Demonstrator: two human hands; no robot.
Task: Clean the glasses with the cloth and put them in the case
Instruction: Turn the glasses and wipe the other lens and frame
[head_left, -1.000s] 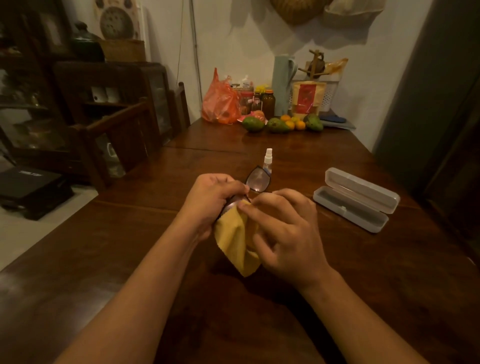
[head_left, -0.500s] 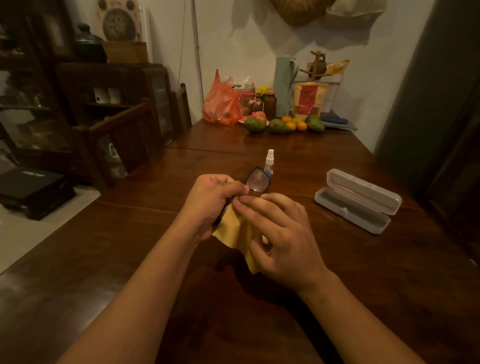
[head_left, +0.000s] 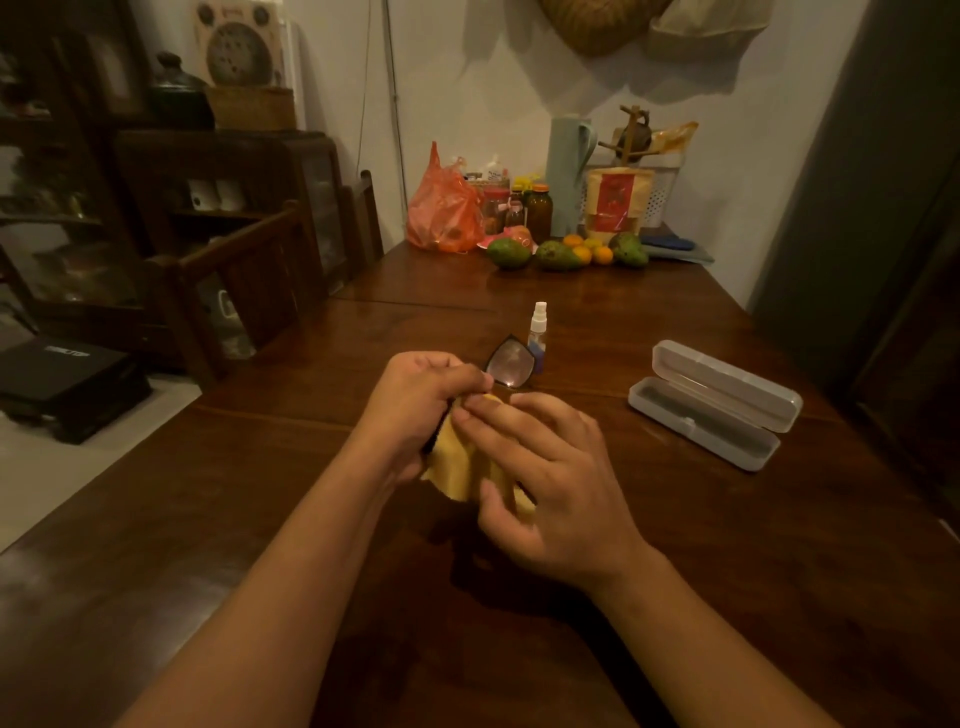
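Dark-framed glasses (head_left: 510, 361) are held above the wooden table (head_left: 675, 597); one lens sticks out past my fingers, the other is hidden. My left hand (head_left: 415, 402) grips the frame near its middle. A yellow cloth (head_left: 460, 467) hangs below the hidden lens, and my right hand (head_left: 545, 478) pinches it against that lens with fingers and thumb. An open, clear grey case (head_left: 714, 402) lies on the table to the right, lid tilted back, nothing in it.
A small spray bottle (head_left: 538, 332) stands just behind the glasses. At the table's far end are an orange bag (head_left: 444, 210), jars, green and orange fruit (head_left: 558, 253) and a jug (head_left: 566, 171). Dark chairs (head_left: 244, 280) and cabinets line the left side.
My right hand has slid the cloth along the covered lens, and the cloth now hangs shorter and more bunched under my fingers. The glasses and left hand have barely moved.
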